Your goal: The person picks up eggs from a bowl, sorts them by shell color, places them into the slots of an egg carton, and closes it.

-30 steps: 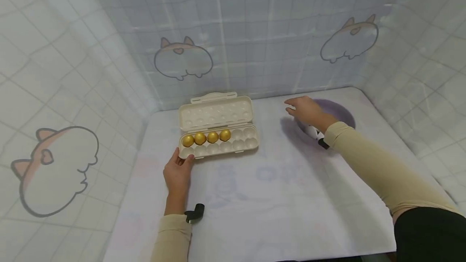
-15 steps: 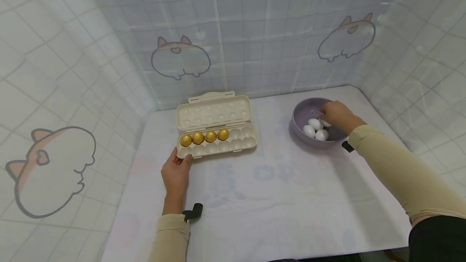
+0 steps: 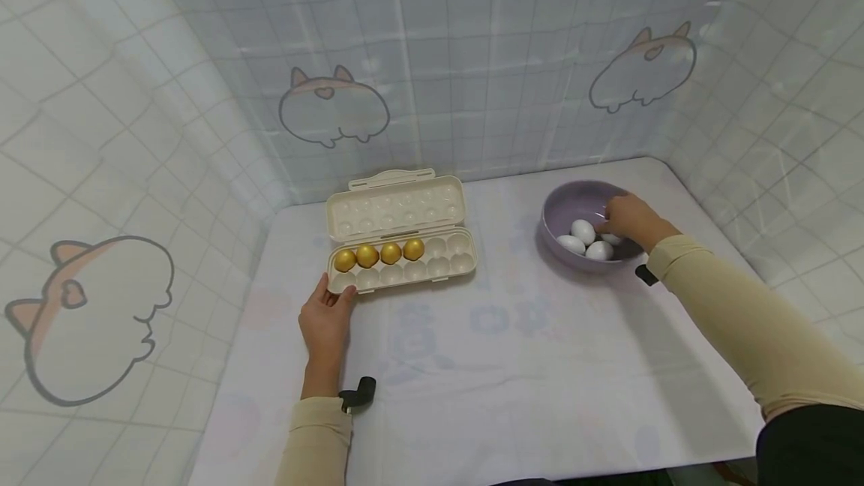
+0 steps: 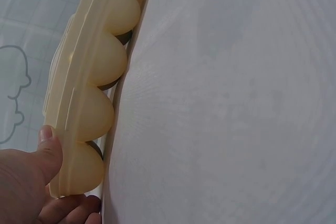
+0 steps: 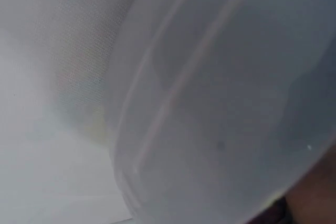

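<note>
Plainly, your left forearm [image 3: 319,377] is standing nearly upright in the head view, a black wrist camera [image 3: 358,394] jutting out on the thumb side. Your left hand [image 3: 325,321] is pinching the near left corner of the cream egg carton [image 3: 413,271]; in the left wrist view your thumb is pressing on the rim while your fingers are curling beneath the end. The carton is lying on the white-covered table [image 3: 472,396], its lid [image 3: 398,208] standing open toward the grid-patterned backdrop [image 3: 459,58]. Four gold eggs [image 3: 390,253] are filling the back row's four leftmost cups.

Well to the right, a purple bowl [image 3: 563,205] is sitting with white eggs [image 3: 583,232] clustering low inside; four are showing, one partly behind your hand. Your right hand [image 3: 632,220] is hanging over the bowl's right side, knuckles up. Its fingertips are hiding, so I cannot tell whether they are spread or pinching an egg; the right wrist view is showing mostly the bowl's outer wall. Your right forearm, in a beige sleeve [image 3: 718,321], is slanting in from the lower right.
</note>
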Motion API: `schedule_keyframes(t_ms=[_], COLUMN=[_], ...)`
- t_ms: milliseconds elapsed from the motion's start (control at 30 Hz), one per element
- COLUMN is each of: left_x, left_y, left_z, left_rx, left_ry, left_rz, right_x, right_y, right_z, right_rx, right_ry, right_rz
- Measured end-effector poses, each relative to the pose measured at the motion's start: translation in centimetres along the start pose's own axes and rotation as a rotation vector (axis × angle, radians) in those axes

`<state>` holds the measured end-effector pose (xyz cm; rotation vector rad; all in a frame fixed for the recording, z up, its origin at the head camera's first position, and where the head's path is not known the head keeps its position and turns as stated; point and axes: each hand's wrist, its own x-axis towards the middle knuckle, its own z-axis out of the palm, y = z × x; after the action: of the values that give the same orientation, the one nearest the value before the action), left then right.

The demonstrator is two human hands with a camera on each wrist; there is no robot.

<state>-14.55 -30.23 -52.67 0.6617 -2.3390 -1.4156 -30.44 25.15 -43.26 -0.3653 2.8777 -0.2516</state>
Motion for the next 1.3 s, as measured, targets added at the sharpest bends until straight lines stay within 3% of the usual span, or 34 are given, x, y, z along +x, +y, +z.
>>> schedule_keyframes(t_ms=[467,733,1000,1300], left_x=[-0.2,-0.2,-0.1,-0.3], left_y=[0.3,0.3,0.1,0.4], left_z=[-0.2,-0.4,-0.4,-0.2], left_rx=[-0.012,-0.009,0.001,-0.023], left_ry=[0.002,-0.007,-0.002,-0.007], left_rz=[-0.005,-0.017,-0.015,-0.012], right_x=[0.2,0.3,1.2,2.5], right_y=[0.1,-0.6,-2.5,-5.6], right_z=[0.5,-0.9,-2.6,-3.5], right_rx=[0.022,0.092,0.170,0.209], right_ry=[0.028,0.067,0.098,0.143], right_rz=[-0.028,-0.013,0.015,-0.034])
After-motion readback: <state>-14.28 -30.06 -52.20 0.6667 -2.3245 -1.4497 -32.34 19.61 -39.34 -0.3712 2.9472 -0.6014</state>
